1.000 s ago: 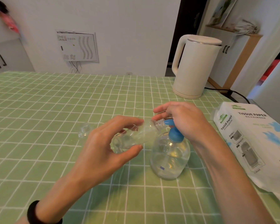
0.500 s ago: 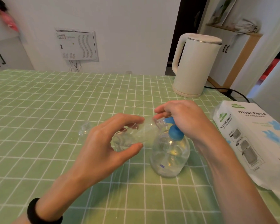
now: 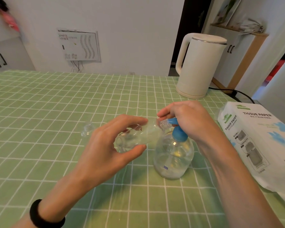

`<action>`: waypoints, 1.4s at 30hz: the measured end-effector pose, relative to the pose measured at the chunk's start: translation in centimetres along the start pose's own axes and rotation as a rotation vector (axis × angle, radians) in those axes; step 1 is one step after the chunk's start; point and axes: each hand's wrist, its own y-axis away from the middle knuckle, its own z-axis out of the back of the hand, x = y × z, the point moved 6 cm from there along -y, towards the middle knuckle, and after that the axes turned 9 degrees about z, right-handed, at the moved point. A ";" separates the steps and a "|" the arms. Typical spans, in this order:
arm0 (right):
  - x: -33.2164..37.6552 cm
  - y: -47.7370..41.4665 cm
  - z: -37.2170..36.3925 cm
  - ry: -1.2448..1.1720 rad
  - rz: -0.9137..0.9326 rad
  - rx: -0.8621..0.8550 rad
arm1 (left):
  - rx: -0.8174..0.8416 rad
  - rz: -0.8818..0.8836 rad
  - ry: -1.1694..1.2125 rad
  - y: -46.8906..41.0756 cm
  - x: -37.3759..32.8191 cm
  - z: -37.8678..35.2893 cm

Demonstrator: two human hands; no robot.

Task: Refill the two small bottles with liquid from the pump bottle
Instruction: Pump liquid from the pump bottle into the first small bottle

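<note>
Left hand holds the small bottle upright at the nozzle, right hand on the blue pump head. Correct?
Not upright. The head view shows the left hand holding the small bottle tipped almost onto its side, with its mouth at the nozzle. The right hand is on the blue pump head, as you said.
</note>
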 end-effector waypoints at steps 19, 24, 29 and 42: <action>-0.2 -0.1 0.1 0.033 -0.025 -0.027 | -0.004 -0.002 0.005 -0.2 0.5 0.2; -0.1 -0.1 -0.2 0.013 -0.017 -0.021 | -0.007 -0.002 0.008 -0.3 0.6 0.4; -0.4 0.2 -0.7 -0.010 -0.029 0.012 | -0.008 0.003 0.009 -0.2 0.5 0.4; -0.6 -0.1 0.2 0.036 -0.041 -0.050 | -0.003 -0.002 0.012 -0.3 0.8 0.3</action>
